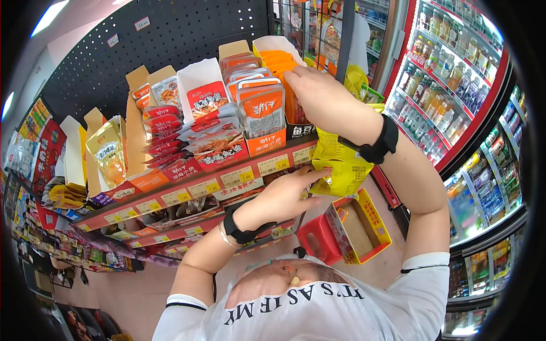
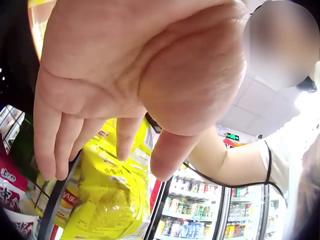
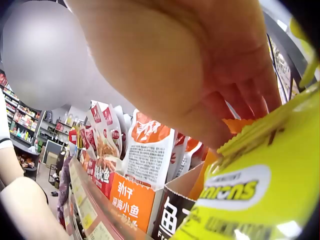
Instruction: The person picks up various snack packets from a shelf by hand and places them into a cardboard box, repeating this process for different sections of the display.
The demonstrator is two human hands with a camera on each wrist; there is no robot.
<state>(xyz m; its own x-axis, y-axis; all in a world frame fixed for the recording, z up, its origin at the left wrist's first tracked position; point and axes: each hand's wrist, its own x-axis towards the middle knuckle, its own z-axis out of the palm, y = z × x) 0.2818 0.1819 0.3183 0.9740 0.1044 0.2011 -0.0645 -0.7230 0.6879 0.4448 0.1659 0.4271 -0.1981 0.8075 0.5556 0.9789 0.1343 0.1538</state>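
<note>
My right hand (image 1: 321,96) reaches over a display box at the right end of the shelf, its fingers and thumb at the orange packets (image 1: 277,60). In the right wrist view an orange packet (image 3: 236,125) shows between thumb and fingers; the fingertips are partly hidden. Lower down, my left hand (image 1: 273,199) stretches its fingers toward a yellow snack bag (image 1: 341,177) at the shelf's end, fingertips overlapping its edge. From the left wrist, the left hand (image 2: 135,75) has straight, spread fingers before the yellow bag (image 2: 110,190), with nothing in the palm.
Left of my right hand, open boxes hold silver-and-orange packets (image 1: 261,108) and red packets (image 1: 207,142). Price tags line the shelf edge (image 1: 202,187). Below stand a yellow-rimmed carton (image 1: 376,224) and a red stool (image 1: 318,238). Drinks coolers (image 1: 449,68) are on the right.
</note>
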